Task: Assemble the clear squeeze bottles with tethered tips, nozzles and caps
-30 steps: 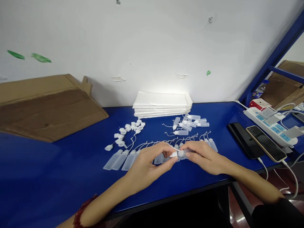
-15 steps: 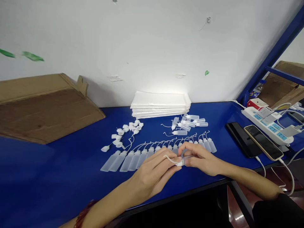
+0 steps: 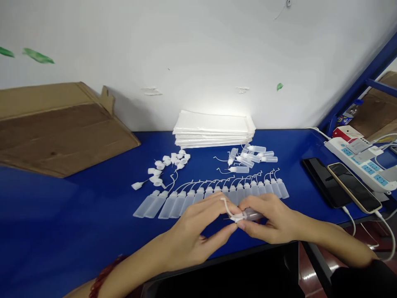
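Note:
A small translucent squeeze bottle [image 3: 252, 214] lies nearly level between my hands above the table's front edge. My right hand [image 3: 274, 219] grips its body between thumb and fingers. My left hand [image 3: 195, 231] pinches its white needle-tip cap [image 3: 237, 217] between thumb and fingertips. A thin needle and a curved white strap stick out from the cap to the left. Just beyond my hands runs a slanting row of flat bottles [image 3: 187, 203] with strapped caps; my fingers hide part of it. Loose white caps [image 3: 159, 165] are scattered behind the row's left end.
Several more bottles [image 3: 239, 169] lie in a pile behind the row. Against the wall rests a stack of white packets [image 3: 214, 124]. A cardboard box [image 3: 62, 136] stands at left. Two phones [image 3: 353, 186] with cables and a power strip [image 3: 366, 165] are at right.
The view has shifted slightly. My hands have drawn a little apart, and more of the held bottle and its needle shows. My left thumb and fingertips stay at the cap.

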`<state>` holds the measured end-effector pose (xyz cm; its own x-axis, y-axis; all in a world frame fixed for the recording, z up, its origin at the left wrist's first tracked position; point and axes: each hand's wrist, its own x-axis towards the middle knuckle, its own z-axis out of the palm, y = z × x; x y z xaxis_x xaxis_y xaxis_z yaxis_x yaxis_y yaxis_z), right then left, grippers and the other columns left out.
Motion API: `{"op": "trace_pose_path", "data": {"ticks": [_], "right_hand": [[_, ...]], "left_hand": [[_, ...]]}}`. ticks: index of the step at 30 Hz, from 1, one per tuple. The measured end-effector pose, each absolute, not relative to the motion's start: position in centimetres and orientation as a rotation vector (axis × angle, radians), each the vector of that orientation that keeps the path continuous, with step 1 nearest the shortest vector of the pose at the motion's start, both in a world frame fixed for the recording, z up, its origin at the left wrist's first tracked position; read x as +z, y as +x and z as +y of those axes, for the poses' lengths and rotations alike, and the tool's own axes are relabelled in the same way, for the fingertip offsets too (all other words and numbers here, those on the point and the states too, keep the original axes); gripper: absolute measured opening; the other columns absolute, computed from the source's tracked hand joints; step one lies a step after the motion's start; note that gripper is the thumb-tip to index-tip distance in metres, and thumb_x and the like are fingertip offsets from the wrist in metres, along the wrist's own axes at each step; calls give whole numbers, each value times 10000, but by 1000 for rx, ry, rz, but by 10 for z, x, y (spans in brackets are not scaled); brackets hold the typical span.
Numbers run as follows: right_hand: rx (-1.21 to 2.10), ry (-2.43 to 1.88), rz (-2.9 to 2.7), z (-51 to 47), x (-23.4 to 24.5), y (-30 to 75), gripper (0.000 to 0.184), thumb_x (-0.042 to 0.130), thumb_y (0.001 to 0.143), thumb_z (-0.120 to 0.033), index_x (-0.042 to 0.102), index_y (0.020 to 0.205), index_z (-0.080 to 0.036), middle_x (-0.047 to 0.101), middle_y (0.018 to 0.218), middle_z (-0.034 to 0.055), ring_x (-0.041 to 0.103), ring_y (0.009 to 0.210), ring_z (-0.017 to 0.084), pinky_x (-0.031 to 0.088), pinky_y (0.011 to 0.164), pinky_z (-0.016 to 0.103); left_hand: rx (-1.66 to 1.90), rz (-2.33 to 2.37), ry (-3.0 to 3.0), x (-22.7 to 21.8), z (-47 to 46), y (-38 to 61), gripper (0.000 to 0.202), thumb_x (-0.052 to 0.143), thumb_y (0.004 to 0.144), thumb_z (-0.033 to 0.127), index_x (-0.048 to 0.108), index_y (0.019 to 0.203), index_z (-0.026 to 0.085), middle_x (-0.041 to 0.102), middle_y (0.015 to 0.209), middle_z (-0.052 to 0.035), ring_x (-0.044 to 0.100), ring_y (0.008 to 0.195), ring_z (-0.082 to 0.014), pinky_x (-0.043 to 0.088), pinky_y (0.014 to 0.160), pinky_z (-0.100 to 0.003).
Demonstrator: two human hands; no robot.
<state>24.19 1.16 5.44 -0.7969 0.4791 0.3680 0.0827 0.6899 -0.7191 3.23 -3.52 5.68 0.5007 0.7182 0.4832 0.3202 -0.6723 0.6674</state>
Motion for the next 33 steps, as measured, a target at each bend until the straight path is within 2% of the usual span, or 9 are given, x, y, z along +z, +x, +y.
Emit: {"op": "trace_pose_path", "data": {"ticks": [3,6,11,14,18,22,25,29,33], "right_hand": [[478,-362,-2410,12,50,240,217,423,983,-270,563,872,-147,520,625,-13,422,519,111,329,455,234],[87,-334,-2431,11,47,237,259,397,981,-227,579,823,-131,517,606,7,393,506,124,315,438,249],[-90,-284,-2442,10,46,236,241,398,945,-178,593,814,-125,492,579,0,378,497,128,297,420,245],[79,-307,-2476,10,44,238,209,401,915,-190,580,827,-129,492,600,0,363,501,129,282,418,253],[654,-430,-2581,13,46,241,132,402,867,-221,488,773,-185,435,599,-34,310,482,106,265,438,250],[1123,-568,-2543,18,51,241,148,434,846,-236,356,721,-225,378,570,-64,323,473,90,283,473,235],[1207,-609,-2511,18,54,239,201,444,889,-277,346,722,-226,369,565,-69,338,479,92,283,484,234],[1138,-659,-2515,16,56,238,258,432,951,-334,406,727,-209,366,585,-65,328,490,89,271,489,241],[1226,-600,-2450,16,57,239,254,432,967,-325,509,778,-176,391,570,-69,370,483,83,303,485,221]], "left_hand": [[950,989,2130,61,-37,31,112,470,964,156,574,936,186,612,784,13,577,689,-112,494,624,-229],[834,1037,2127,59,-37,33,245,421,998,203,528,778,184,549,695,35,513,607,-96,443,562,-214],[790,991,2171,52,-38,38,307,367,1021,205,505,747,176,543,705,19,494,639,-111,446,591,-237],[898,922,2329,48,-38,39,257,371,1015,170,538,820,163,553,728,-4,486,662,-129,460,608,-262],[1037,908,2815,41,-36,38,149,437,954,57,567,919,120,546,705,-31,465,645,-158,439,572,-301],[1051,963,3191,38,-35,38,190,426,917,12,605,932,73,591,722,-73,525,662,-193,482,601,-351],[1065,972,3333,40,-35,37,217,415,919,14,630,916,43,642,760,-107,587,705,-218,527,649,-377],[1096,944,3383,41,-35,36,240,409,932,27,649,947,32,699,836,-133,644,801,-244,552,715,-389],[1207,905,3107,41,-32,34,173,483,923,30,625,1009,79,704,821,-91,630,753,-203,554,667,-347]]}}
